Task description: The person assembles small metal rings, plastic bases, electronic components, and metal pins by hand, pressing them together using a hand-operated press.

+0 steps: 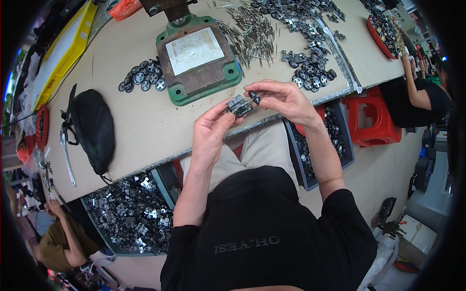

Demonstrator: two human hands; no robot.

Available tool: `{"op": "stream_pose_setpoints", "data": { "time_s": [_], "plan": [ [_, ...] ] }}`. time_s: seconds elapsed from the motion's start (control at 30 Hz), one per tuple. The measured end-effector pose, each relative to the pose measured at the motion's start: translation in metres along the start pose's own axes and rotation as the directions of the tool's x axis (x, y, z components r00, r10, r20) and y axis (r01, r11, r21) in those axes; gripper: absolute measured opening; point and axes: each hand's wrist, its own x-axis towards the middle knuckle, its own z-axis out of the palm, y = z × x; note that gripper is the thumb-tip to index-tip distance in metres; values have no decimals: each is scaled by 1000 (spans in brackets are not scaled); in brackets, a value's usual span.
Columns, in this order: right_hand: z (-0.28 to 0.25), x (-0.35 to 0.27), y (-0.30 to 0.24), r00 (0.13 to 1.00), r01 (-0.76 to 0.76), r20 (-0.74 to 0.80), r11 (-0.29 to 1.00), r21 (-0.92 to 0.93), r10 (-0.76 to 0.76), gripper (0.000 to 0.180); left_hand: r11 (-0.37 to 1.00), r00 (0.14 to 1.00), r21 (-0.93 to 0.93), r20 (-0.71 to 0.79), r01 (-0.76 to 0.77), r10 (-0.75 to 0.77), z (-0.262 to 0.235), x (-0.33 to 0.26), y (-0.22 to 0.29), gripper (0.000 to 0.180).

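Note:
Just over the table's front edge, my left hand (209, 135) pinches a small grey-and-black plastic chassis part (237, 105) between thumb and fingers. My right hand (289, 103) grips a small black wheel (254, 97) by its rim. A thin metal axle runs from the wheel to the chassis part. Both hands are close together, in front of a press with a green and brown base (198, 80). Black wheels with silver spokes (145, 76) lie left of the press. Another group of wheels (313, 78) lies beyond my right hand, beside several chassis parts with wheels (310, 53).
Loose metal axles (250, 36) are heaped right of the press. A black mesh bag (92, 128) lies at left. Bins of parts stand below the edge, left (131, 213) and right (335, 133), near a red stool (371, 119). Other people sit at both sides.

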Motion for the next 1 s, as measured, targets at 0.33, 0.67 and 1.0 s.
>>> {"op": "stream_pose_setpoints", "data": {
  "time_s": [0.33,0.67,1.0],
  "plan": [
    [8,0,12,953,-254,-187,965,-61,239,22,941,985,306,-49,-146,168,0,-1,-6,33],
    [16,1,27,988,-66,-137,996,58,73,18,987,998,-157,-41,42,-49,5,1,-3,34],
    [22,13,-22,998,-7,40,805,-593,39,21,867,998,497,59,-16,-16,4,6,27,23]
  ]
}}
